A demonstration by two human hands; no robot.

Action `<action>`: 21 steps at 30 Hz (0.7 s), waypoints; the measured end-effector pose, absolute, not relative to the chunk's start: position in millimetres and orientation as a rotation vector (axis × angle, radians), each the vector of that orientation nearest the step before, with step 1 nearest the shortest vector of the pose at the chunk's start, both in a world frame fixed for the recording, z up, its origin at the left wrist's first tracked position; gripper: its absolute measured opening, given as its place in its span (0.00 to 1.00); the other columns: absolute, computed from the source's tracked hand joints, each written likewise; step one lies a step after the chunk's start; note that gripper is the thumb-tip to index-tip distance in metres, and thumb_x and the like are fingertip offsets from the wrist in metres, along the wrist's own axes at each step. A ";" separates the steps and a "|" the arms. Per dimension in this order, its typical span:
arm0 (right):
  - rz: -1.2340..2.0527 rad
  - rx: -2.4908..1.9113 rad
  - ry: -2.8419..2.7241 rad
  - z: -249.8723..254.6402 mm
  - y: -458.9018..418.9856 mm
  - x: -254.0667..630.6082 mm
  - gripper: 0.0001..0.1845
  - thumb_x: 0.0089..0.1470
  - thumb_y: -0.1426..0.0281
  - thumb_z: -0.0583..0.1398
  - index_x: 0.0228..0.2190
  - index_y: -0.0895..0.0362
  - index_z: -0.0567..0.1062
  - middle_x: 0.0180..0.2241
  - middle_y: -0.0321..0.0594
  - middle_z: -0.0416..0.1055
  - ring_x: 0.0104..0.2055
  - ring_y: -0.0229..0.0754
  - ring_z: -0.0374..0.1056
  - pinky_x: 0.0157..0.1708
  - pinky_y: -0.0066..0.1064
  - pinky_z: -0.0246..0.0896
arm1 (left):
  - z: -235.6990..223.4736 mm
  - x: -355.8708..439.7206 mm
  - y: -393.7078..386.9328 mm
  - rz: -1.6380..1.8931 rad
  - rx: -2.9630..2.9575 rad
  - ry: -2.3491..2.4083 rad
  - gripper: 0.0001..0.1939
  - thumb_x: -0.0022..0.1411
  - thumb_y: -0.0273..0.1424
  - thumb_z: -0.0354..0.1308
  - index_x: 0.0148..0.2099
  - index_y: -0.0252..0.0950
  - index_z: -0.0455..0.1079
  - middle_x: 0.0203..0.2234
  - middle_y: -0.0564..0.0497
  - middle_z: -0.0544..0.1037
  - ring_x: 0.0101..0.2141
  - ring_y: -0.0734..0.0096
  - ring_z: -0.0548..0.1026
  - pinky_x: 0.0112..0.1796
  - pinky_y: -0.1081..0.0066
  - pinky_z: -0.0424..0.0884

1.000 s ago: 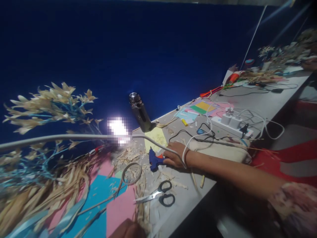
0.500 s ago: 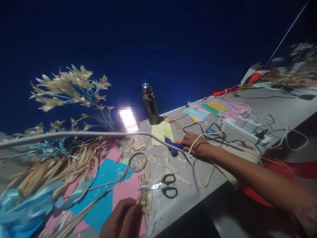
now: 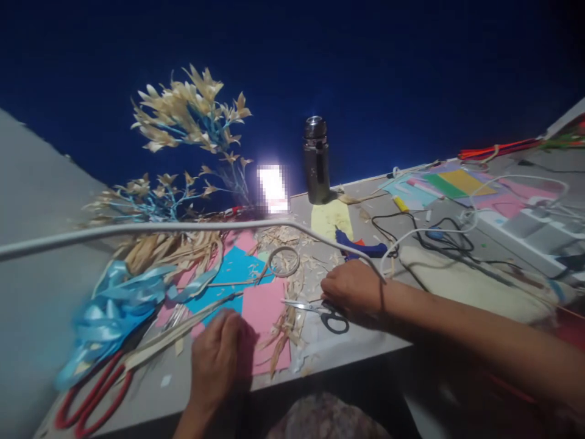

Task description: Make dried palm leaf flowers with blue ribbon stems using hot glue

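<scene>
Black-handled steel scissors (image 3: 337, 324) lie at eight o'clock from the right hand (image 3: 350, 289), whose curled fingers overlap one loop — gripping or not, I cannot tell. Handling them seems the step; the next move calls for a secure hold. The left hand (image 3: 217, 353) is curled — contents hidden.

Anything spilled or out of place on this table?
Yes, untidy: loose pale shavings litter the tabletop, and tan strips straggle over the pink paper beside the left hand. Red-handled scissors lie close to the front edge, where they might fall. Nothing looks clearly damaged.
</scene>
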State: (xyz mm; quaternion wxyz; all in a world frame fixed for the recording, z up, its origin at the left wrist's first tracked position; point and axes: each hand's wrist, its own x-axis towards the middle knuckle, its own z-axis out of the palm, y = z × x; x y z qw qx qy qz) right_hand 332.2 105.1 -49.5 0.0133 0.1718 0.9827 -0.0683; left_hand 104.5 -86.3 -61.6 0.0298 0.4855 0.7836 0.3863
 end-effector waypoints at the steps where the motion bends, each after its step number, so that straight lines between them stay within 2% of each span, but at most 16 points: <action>1: -0.236 0.473 3.065 -46.1 102.9 327.3 0.15 0.64 0.60 0.59 0.34 0.58 0.78 0.33 0.45 0.78 0.34 0.45 0.72 0.29 0.33 0.50 | -57.8 96.1 -84.9 1.154 1.459 2.437 0.17 0.68 0.40 0.50 0.28 0.40 0.68 0.22 0.54 0.75 0.25 0.68 0.73 0.29 0.71 0.69; 2: -0.266 0.415 3.065 -43.0 101.8 323.9 0.16 0.63 0.57 0.61 0.35 0.57 0.78 0.34 0.45 0.78 0.35 0.46 0.73 0.29 0.33 0.50 | -54.1 86.1 -83.9 1.136 1.437 2.465 0.13 0.65 0.42 0.53 0.34 0.40 0.71 0.27 0.53 0.78 0.28 0.66 0.76 0.32 0.69 0.70; 3: -0.296 0.369 3.060 -40.5 101.6 321.5 0.17 0.61 0.55 0.62 0.35 0.57 0.78 0.35 0.45 0.79 0.36 0.46 0.73 0.30 0.33 0.51 | -50.8 75.3 -83.3 1.123 1.413 2.507 0.13 0.63 0.44 0.55 0.37 0.40 0.72 0.30 0.52 0.80 0.30 0.64 0.76 0.32 0.68 0.70; 5: -0.342 0.333 3.038 -38.9 103.4 318.3 0.19 0.58 0.52 0.65 0.35 0.56 0.78 0.36 0.44 0.79 0.36 0.47 0.74 0.30 0.32 0.52 | -45.3 54.4 -81.3 1.028 1.422 2.562 0.15 0.61 0.46 0.55 0.37 0.40 0.73 0.33 0.50 0.81 0.32 0.61 0.77 0.33 0.65 0.70; 7: -0.349 0.353 3.023 -42.1 107.1 315.3 0.17 0.59 0.54 0.65 0.34 0.56 0.78 0.35 0.44 0.79 0.35 0.46 0.73 0.31 0.32 0.52 | -41.0 40.2 -74.8 0.936 1.495 2.560 0.15 0.61 0.45 0.54 0.34 0.40 0.73 0.32 0.49 0.80 0.33 0.60 0.77 0.34 0.64 0.70; 12: -0.332 0.400 3.147 -60.3 118.6 308.6 0.13 0.65 0.62 0.59 0.34 0.58 0.77 0.35 0.45 0.78 0.33 0.43 0.70 0.31 0.32 0.51 | -39.0 48.6 -25.3 0.753 1.936 2.240 0.10 0.66 0.34 0.52 0.35 0.39 0.72 0.31 0.49 0.78 0.34 0.63 0.76 0.37 0.65 0.69; 16: -0.539 0.443 3.256 -72.8 125.7 314.9 0.13 0.64 0.61 0.61 0.33 0.57 0.74 0.33 0.41 0.75 0.33 0.42 0.68 0.32 0.31 0.52 | -53.6 73.2 17.9 0.527 2.297 2.025 0.08 0.66 0.27 0.55 0.41 0.38 0.76 0.40 0.45 0.77 0.41 0.60 0.74 0.41 0.63 0.70; 21: -0.662 0.600 3.369 -81.4 127.8 324.9 0.12 0.65 0.63 0.60 0.30 0.56 0.72 0.29 0.38 0.72 0.31 0.41 0.66 0.32 0.32 0.52 | -73.2 79.5 32.7 0.476 2.449 2.049 0.08 0.65 0.25 0.58 0.33 0.39 0.76 0.34 0.47 0.75 0.38 0.61 0.71 0.39 0.62 0.67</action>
